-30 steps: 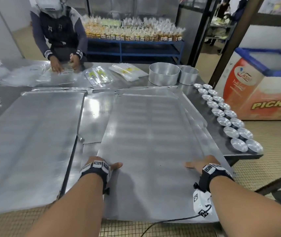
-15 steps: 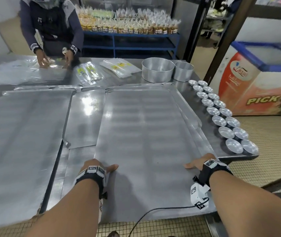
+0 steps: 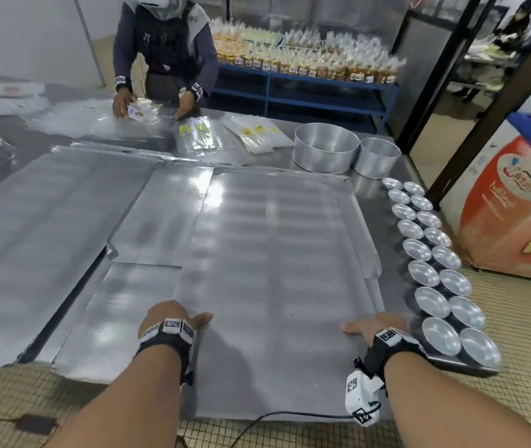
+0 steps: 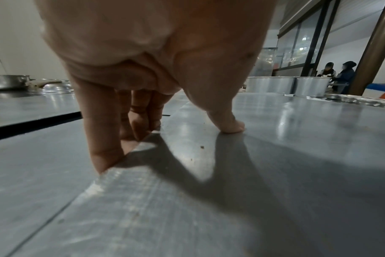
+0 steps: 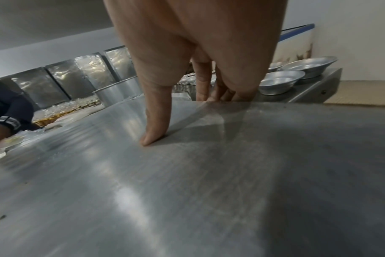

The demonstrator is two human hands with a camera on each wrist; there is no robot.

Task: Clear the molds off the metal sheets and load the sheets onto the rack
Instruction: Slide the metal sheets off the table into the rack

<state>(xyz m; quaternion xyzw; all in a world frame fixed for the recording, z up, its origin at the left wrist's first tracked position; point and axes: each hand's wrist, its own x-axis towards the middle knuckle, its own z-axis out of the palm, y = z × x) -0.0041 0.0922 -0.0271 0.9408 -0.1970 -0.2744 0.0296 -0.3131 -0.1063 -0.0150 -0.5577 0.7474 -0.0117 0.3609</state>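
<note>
A large bare metal sheet [image 3: 274,253] lies lengthwise on the steel table [image 3: 374,195], its near end hanging over the table's front edge. My left hand [image 3: 173,318] grips its left edge, with the thumb [image 4: 229,125] on top and the fingers [image 4: 108,153] curled at the rim. At the opposite edge my right hand [image 3: 374,324] holds it the same way, the thumb [image 5: 154,135] pressed on top and the fingers [image 5: 222,92] over the rim. Several small round molds [image 3: 432,273] stand in two rows on the table, right of the sheet.
More sheets lie to the left [image 3: 38,237] and partly under the held one [image 3: 157,221]. Two round pans [image 3: 325,147] stand at the far end. Another person [image 3: 164,53] handles plastic bags [image 3: 199,134] across the table. A chest freezer [image 3: 509,205] stands to the right.
Both hands keep the same hold on the sheet's edges. They now sit level with the nearest molds instead of closer to me than them, and my view has shifted.
</note>
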